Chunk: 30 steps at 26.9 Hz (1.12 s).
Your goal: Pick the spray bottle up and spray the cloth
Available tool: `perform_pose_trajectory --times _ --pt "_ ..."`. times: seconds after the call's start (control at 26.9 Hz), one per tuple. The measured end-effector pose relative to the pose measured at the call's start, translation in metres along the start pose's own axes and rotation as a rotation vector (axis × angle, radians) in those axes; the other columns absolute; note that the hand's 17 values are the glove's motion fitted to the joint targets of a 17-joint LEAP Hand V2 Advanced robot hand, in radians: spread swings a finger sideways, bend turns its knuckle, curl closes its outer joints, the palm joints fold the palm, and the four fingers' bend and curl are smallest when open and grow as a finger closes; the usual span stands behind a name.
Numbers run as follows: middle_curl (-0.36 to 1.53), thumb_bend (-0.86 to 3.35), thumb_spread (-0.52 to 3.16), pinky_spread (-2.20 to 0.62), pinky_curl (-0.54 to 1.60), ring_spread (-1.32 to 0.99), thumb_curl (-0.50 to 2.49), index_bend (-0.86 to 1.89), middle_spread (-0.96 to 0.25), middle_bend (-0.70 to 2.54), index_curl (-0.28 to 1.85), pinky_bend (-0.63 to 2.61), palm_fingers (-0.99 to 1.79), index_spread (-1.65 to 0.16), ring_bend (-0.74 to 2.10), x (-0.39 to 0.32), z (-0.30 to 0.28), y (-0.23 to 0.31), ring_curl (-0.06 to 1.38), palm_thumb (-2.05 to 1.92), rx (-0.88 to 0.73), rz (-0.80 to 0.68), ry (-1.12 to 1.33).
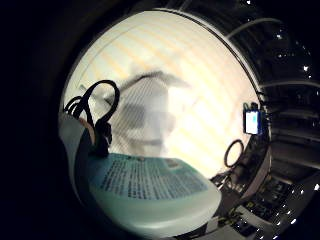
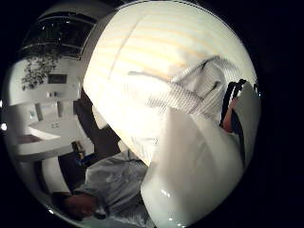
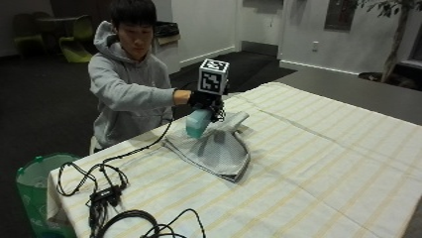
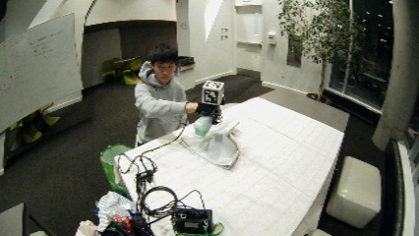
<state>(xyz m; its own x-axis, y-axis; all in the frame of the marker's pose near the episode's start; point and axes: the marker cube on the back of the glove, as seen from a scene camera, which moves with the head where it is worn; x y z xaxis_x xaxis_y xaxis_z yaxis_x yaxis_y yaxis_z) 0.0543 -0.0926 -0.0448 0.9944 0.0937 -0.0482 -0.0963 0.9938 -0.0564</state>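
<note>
In the outside view my gloved right hand [image 3: 203,100] grips the top of a pale teal spray bottle [image 3: 196,124] and holds it upright just above the table. The bottle hangs at the near edge of a grey cloth [image 3: 216,148], which lies crumpled on the striped tablecloth with one fold [image 3: 232,120] raised beside the bottle. The wide outside view shows the same hand [image 4: 205,108], bottle [image 4: 202,126] and cloth [image 4: 216,145]. The bottle's labelled body [image 1: 150,185] fills the palm views close to the palm [image 2: 190,166], with the cloth [image 1: 145,115] [image 2: 180,95] beyond it.
A striped tablecloth [image 3: 330,163] covers the whole table. Black cables and a small box [image 3: 109,194] lie at the table's near left corner. A green bin [image 3: 36,186] stands on the floor beside that corner. A white stool [image 4: 353,196] stands right of the table.
</note>
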Motion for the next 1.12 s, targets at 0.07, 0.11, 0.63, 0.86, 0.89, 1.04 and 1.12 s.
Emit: perform_pose_trajectory --times 0.07,0.11,0.63,0.86,0.89,1.04,1.12 --pt "0.51 -0.03 -0.04 -0.26 0.42 -0.17 0.67 0.59 -0.06 0.70 0.56 0.32 1.40 -0.18 0.59 0.001 0.012 -0.002 0.45 0.97 -0.019 -0.001 0.000" --pt "0.51 -0.03 -0.04 -0.26 0.42 -0.17 0.67 0.59 -0.06 0.70 0.56 0.32 1.40 -0.18 0.59 0.002 0.017 -0.002 0.45 0.97 -0.028 0.000 0.000" --pt "0.51 -0.03 -0.03 -0.26 0.42 -0.17 0.68 0.58 -0.06 0.70 0.56 0.32 1.40 -0.18 0.59 -0.034 -0.030 0.013 0.45 0.97 0.169 -0.086 -0.279" --pt "0.51 -0.03 -0.03 -0.26 0.42 -0.17 0.68 0.59 -0.06 0.71 0.57 0.32 1.39 -0.18 0.59 -0.102 -0.060 0.015 0.45 0.97 0.455 -0.252 -0.879" --pt "0.51 -0.03 -0.03 -0.26 0.43 -0.17 0.68 0.58 -0.06 0.71 0.57 0.32 1.39 -0.18 0.59 -0.114 -0.059 0.014 0.45 0.97 0.484 -0.276 -0.964" --pt "0.51 -0.03 -0.03 -0.25 0.43 -0.17 0.69 0.58 -0.06 0.70 0.57 0.32 1.39 -0.18 0.59 -0.166 -0.040 0.004 0.45 0.97 0.554 -0.356 -1.219" --pt "0.51 -0.03 -0.03 -0.25 0.43 -0.17 0.69 0.58 -0.05 0.70 0.57 0.32 1.39 -0.18 0.58 -0.196 -0.024 -0.005 0.45 0.97 0.567 -0.386 -1.319"
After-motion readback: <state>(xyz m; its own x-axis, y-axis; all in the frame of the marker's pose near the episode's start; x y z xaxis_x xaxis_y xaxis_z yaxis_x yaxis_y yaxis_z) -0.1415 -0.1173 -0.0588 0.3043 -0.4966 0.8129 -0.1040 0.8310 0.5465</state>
